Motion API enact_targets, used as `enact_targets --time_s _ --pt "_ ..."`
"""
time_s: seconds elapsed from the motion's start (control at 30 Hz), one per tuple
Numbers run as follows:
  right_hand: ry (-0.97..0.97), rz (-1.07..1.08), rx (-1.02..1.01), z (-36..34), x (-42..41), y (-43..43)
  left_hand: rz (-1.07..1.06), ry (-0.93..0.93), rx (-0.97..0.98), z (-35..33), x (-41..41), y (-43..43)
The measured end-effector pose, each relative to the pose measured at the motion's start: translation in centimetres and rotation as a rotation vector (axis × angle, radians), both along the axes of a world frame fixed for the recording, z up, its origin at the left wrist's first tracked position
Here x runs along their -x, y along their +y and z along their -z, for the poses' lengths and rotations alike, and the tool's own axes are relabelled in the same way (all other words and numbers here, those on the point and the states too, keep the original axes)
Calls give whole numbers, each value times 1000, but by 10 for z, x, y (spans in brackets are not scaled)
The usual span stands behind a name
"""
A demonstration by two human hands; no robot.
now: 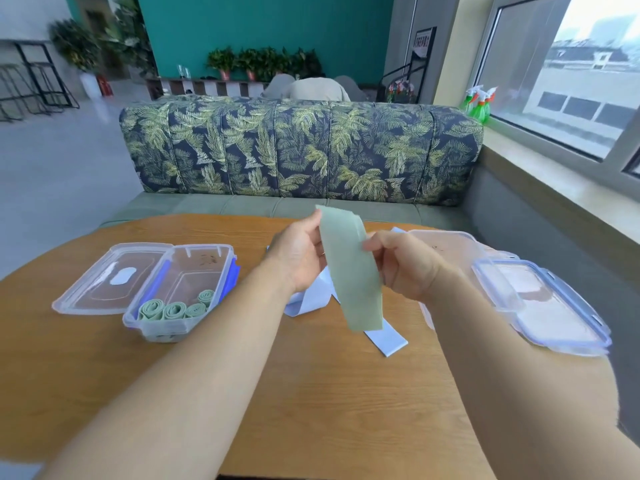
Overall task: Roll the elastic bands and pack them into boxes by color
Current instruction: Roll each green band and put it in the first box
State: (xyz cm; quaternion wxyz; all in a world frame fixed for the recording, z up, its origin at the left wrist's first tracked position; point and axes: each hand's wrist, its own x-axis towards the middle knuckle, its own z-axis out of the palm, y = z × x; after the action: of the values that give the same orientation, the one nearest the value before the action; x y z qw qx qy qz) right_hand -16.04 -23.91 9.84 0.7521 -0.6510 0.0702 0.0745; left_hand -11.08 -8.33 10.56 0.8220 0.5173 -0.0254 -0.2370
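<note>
Above the middle of the tabletop (311,393), I had both hands clamped on one flat green elastic band (349,271): the left hand (298,254) pinched its left edge near the top between thumb and curled fingers, and the right hand (405,268) pinched the opposite edge, with the strip hanging free below them, clear of the wood. The fingertips behind the band were hidden from me. Beneath the hands lay white bands (313,296), unrolled and overlapping, one end reaching toward the near edge; the wrists and the green strip covered so much that I could not count them. Toward the left edge stood one open clear box (194,271) with blue clips, holding four rolled green bands (173,310) along its near wall, and one lid (104,285) lay flat touching its left side. Toward the right edge a second clear box (446,247) was partly hidden behind the right hand, its contents unreadable, with a second lid (554,313) just beside it at the table's rim.
</note>
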Motion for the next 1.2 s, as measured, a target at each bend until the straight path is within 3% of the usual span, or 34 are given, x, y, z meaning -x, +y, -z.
enact_targets --time_s 0.17,0.4,0.53,0.7,0.83,0.97,1.2 --pt "36 44 14 5 20 7 -42 -187 -86 3 25 10" --pt "-283 224 -20 -21 26 21 -13 -381 -262 11 54 23" --pt "-331 225 -49 -30 33 28 -50 -376 -205 -3 62 26" --pt "-313 173 -41 -33 41 37 -102 -513 -126 -24 64 21" --pt "-266 64 -59 -33 48 39 -256 -383 -87 -27 56 13" --pt "-134 -109 204 -20 54 39 -341 -221 2 -27 51 4" --pt "-43 -164 4 -24 41 25 -168 -126 -131 -33 27 -4"
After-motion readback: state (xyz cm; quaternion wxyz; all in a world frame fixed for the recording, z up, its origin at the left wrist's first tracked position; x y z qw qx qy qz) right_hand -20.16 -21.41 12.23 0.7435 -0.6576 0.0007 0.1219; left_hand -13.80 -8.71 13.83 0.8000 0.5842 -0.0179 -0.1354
